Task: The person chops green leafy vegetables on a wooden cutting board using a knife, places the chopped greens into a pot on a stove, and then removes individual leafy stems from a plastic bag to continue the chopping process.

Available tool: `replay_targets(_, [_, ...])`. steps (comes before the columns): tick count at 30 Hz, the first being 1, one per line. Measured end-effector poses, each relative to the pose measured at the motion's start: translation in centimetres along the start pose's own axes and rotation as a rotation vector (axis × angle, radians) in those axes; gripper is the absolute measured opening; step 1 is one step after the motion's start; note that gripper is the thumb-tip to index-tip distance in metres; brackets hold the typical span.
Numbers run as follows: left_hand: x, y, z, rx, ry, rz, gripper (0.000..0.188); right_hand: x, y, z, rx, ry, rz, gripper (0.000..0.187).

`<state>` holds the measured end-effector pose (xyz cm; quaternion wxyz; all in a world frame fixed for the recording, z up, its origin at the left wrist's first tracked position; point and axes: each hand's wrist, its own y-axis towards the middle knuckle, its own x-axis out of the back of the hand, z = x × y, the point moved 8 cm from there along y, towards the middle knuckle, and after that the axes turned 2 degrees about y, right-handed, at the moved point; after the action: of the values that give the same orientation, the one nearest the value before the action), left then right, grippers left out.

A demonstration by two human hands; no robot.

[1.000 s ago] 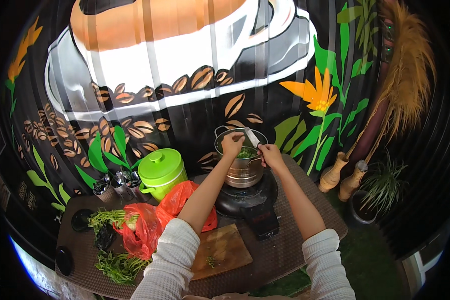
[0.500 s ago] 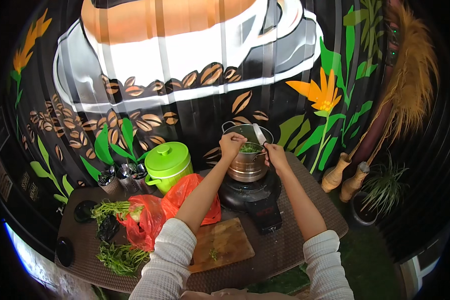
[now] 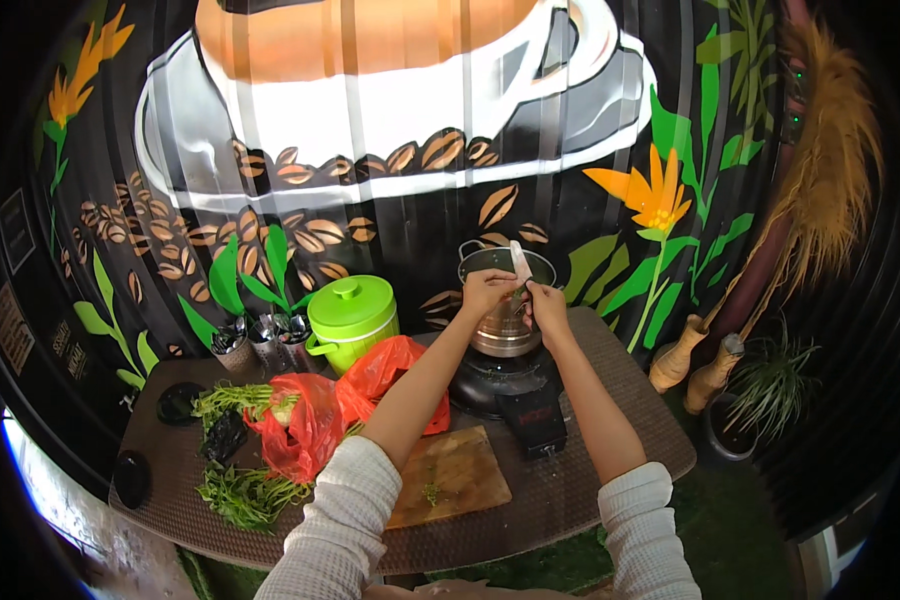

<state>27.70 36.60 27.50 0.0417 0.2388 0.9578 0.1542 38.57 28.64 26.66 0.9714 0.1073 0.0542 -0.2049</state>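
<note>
A steel pot (image 3: 506,338) stands on a black portable stove (image 3: 495,385) toward the far side of the table. My right hand (image 3: 547,303) grips a knife (image 3: 521,263) over the pot's right side, its pale blade pointing up. My left hand (image 3: 489,291) is above the pot rim with its fingers pressed together beside the blade; whatever is between them is too small to make out. Both hands now cover most of the pot's contents. Nearer to me, a wooden cutting board (image 3: 470,470) carries a few chopped green bits (image 3: 431,493).
Left of the stove lie red plastic bags (image 3: 305,440) and leafy greens (image 3: 245,498). Behind them stand a lime-green lidded container (image 3: 353,318) and cups of cutlery (image 3: 267,340). Black round objects (image 3: 131,477) sit near the left table edge. A painted wall rises behind.
My left hand has moved right, up against the knife blade, and now covers the chopped greens seen inside the pot before. The whole view has shifted slightly.
</note>
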Motion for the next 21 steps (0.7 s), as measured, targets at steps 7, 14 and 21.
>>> replay_targets(7, [0.6, 2.5, 2.1, 0.016, -0.036, -0.124, 0.013, 1.0, 1.9, 0.0, 0.061, -0.128, -0.110, 0.031])
replay_targets(14, [0.6, 1.4, -1.8, -0.280, 0.678, -0.169, 0.020, 3.0, 3.1, -1.7, 0.205, -0.423, -0.165, 0.031])
replay_targets(21, [3.1, -4.4, -5.9, -0.554, 1.014, -0.272, 0.013, 0.9, -2.8, -1.9, 0.168, -0.416, -0.080, 0.035])
